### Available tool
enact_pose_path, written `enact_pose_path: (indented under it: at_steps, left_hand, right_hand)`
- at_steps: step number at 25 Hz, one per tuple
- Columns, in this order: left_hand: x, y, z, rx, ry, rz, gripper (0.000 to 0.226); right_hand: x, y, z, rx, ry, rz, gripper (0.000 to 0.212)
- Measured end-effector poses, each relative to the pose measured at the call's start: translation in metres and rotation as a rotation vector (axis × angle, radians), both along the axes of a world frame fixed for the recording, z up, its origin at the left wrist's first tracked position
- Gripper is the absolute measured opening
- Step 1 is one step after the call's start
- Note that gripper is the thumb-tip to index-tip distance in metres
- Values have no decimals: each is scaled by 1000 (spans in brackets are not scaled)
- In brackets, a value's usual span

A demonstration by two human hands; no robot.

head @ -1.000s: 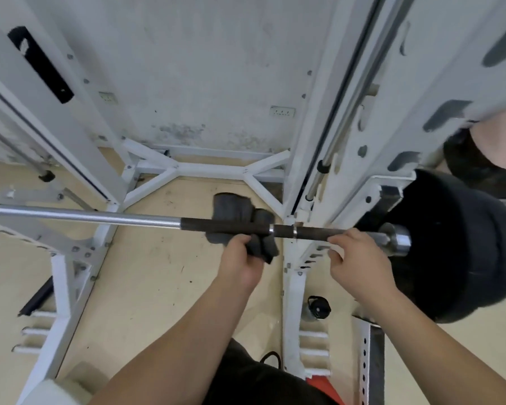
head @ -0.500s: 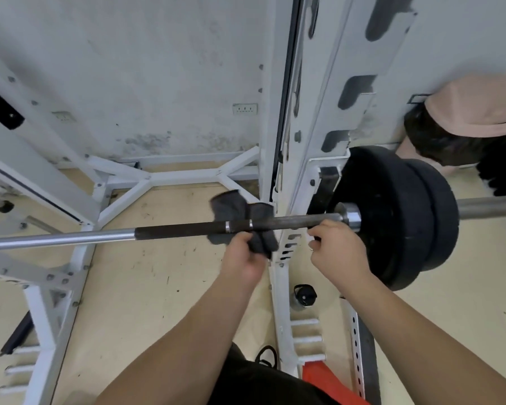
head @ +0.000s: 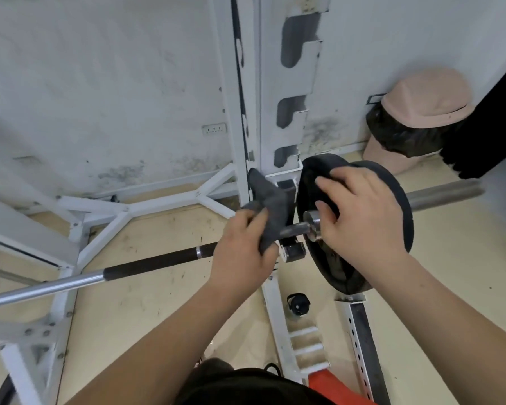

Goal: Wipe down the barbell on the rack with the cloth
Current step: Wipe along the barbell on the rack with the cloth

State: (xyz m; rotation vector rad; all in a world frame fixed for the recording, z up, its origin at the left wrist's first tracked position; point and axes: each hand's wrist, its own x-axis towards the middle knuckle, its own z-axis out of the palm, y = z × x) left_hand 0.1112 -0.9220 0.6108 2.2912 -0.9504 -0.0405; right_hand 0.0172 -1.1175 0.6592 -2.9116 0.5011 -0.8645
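The left hand has its fingers curled round the dark cloth, clamping it onto the barbell right beside the rack upright, while the right hand lies spread on the weight plate, holding nothing. The barbell's long axis runs from lower left through the rack to the bare sleeve at far right, so the long open run of shaft lies leftward of the cloth, nearest the left hand. Upright and plate hem the cloth in on the right; a bottle stands on the floor below.
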Motion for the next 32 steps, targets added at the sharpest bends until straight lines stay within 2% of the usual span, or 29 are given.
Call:
enact_pose_path:
  at_steps: [1,3,5,10,13,17,19,21,23,26,29,32]
  left_hand:
    - [8,-8,-18,189,-123,-131,50]
    - [17,-20,-43,501,-269,-259,64]
    - [21,-30,-42,596,-354,-327,66]
    - [12,-76,-28,444,-370,-503,65]
    - [5,-88,-21,522,-377,-493,66]
    - [21,-44,-17,739,-458,-465,72]
    - [28,-32,-15,789,-452,-462,66]
    - [26,-49,-10,765,-431,-480,55]
    - [17,-76,-11,661,-416,-512,48]
    - [13,-77,-21,596,-320,-468,49]
    - [25,-34,-25,647,-312,-433,60]
    - [43,-20,-9,744,-284,-351,51]
  right_hand:
    - [-1,-7,-3,33,72,-109,45]
    - [-5,-17,-12,124,147,-247,55]
    - [-6,-19,-20,131,126,-246,54]
    - [-2,-15,-20,112,133,-306,54]
    - [-2,-14,-23,137,124,-317,55]
    - [-3,-13,-24,145,107,-326,56]
    - [-5,-12,-25,142,106,-330,56]
    - [-6,-10,-26,147,101,-346,56]
    - [-5,-8,-25,156,96,-342,56]
    - [-4,-7,-26,163,89,-342,56]
    - [-5,-6,-26,157,78,-346,55]
    - [-5,-6,-26,155,83,-343,54]
